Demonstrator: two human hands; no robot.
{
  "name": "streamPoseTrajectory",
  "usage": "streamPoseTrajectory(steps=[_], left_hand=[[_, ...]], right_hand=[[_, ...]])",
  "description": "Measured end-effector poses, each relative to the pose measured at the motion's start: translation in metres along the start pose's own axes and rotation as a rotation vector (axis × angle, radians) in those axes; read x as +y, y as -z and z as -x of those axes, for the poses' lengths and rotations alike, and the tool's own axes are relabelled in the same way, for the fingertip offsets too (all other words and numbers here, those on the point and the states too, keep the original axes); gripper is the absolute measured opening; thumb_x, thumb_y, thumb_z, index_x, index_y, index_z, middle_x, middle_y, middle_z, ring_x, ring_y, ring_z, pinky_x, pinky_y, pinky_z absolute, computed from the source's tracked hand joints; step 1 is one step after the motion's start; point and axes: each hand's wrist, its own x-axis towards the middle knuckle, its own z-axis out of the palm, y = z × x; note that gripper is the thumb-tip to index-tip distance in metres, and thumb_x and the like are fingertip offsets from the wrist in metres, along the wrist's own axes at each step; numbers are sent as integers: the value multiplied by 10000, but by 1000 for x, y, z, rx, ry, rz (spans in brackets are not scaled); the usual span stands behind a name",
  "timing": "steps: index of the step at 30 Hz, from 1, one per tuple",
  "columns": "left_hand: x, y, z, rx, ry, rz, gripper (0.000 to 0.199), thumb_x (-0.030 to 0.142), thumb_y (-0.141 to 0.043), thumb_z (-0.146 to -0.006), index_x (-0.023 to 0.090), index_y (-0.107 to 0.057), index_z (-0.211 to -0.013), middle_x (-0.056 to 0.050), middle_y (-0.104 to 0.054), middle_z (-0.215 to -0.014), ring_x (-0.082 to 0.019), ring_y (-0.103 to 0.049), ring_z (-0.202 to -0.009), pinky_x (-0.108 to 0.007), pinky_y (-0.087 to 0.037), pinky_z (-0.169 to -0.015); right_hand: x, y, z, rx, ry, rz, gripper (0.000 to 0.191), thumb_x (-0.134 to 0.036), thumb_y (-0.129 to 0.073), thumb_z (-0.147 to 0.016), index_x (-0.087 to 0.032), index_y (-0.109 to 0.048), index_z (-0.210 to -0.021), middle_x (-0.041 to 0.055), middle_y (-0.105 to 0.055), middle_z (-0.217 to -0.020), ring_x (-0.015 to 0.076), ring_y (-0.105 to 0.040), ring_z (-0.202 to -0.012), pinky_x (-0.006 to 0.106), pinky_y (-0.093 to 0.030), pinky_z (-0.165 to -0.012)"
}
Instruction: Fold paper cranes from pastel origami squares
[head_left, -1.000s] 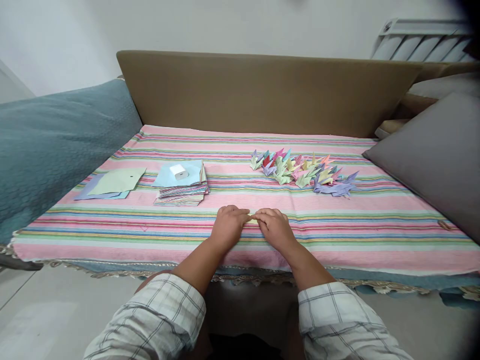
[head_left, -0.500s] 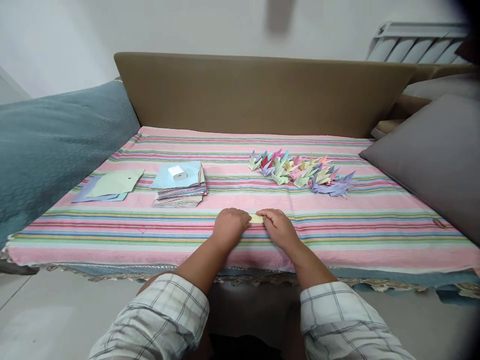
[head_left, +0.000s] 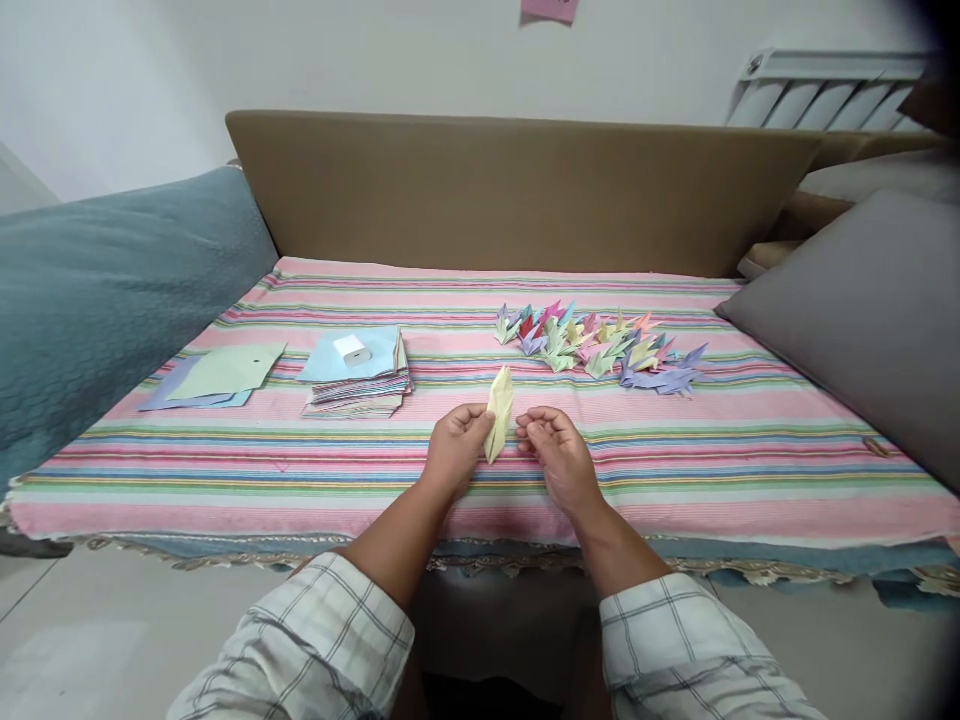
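A piece of folded yellow paper (head_left: 500, 415), long and narrow with pointed ends, stands nearly upright above the striped cloth. My left hand (head_left: 456, 447) pinches its left edge between thumb and fingers. Just to the right of the paper is my right hand (head_left: 556, 452), apart from it, with fingers loosely curled and nothing visible in them. Beyond my hands, to the right, several folded paper cranes (head_left: 598, 348) in many colours sit in a cluster. A stack of coloured paper squares (head_left: 356, 385) lies to the left, with a small white block (head_left: 352, 349) on top.
Loose paper sheets (head_left: 225, 373) lie at the far left beside a blue padded armrest (head_left: 127, 290). The striped cloth (head_left: 450, 300) covers the seat up to the brown backrest (head_left: 510, 195). A grey cushion (head_left: 862, 290) leans at the right, near a small brown object (head_left: 876, 447).
The folded yellow paper has been raised from flat on the cloth and turned upright in my left hand. My right hand has let go and moved slightly right.
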Motion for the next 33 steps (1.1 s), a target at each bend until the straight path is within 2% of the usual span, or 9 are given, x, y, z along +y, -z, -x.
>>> streamPoseTrajectory(steps=[2, 4, 11, 15, 21, 26, 30, 33], left_hand=[[-1, -7, 6, -9, 64, 190, 316, 406, -735, -612, 148, -643, -770, -4, -658, -640, -114, -567, -558, -227, -435, -547], [-3, -11, 12, -14, 102, 267, 320, 375, -761, -592, 141, -651, -780, -4, -666, -663, -104, -571, -575, -222, -447, -571], [-2, -11, 19, -27, 202, 347, 340, 341, -806, -539, 116, -656, -745, -18, -669, -655, -113, -595, -588, -243, -481, -605], [0, -12, 20, -19, 232, 374, 335, 314, -833, -492, 115, -631, -671, -8, -663, -636, -110, -605, -599, -249, -497, -647], [-8, -13, 21, 5, 150, 343, 324, 334, -819, -519, 133, -603, -652, 19, -636, -584, -90, -567, -535, -222, -472, -580], [-12, -14, 22, 5, 91, 274, 304, 362, -794, -550, 142, -620, -666, 20, -630, -562, -96, -557, -517, -226, -462, -565], [-13, -14, 22, 6, 77, 259, 282, 359, -788, -565, 145, -636, -669, 16, -637, -567, -101, -561, -527, -225, -462, -572], [-16, -13, 21, -7, 72, 253, 262, 358, -780, -584, 148, -652, -673, 13, -642, -576, -104, -563, -542, -233, -468, -601]], right_hand=[[-1, -5, 2, -18, -4, 0, 304, -402, -653, -731, -205, -571, -947, 38, -638, -900, 147, -605, -788, 294, -523, -684], [0, -7, 3, 6, -4, -2, 280, -377, -683, -711, -199, -598, -909, 24, -643, -853, 137, -599, -761, 289, -517, -698], [0, -9, 5, 28, -20, -22, 230, -346, -708, -688, -204, -627, -850, -6, -645, -787, 115, -583, -669, 250, -500, -616], [-6, -13, 8, 59, -14, 90, 261, -382, -685, -692, -189, -627, -857, 10, -643, -748, 132, -583, -637, 262, -503, -573], [-10, -16, 15, 104, 137, 298, 196, -356, -643, -728, -189, -603, -823, 18, -611, -756, 124, -549, -640, 260, -490, -599], [-12, -14, 13, 68, 89, 285, 205, -365, -636, -720, -193, -573, -813, -22, -537, -661, 98, -486, -562, 223, -446, -519], [-12, -10, 10, -24, 15, 219, 224, -393, -641, -709, -192, -558, -764, -46, -485, -601, 89, -456, -519, 212, -419, -480], [-14, -7, 9, -34, 45, 298, 208, -383, -630, -725, -183, -596, -773, -26, -512, -634, 101, -476, -555, 223, -431, -506]])
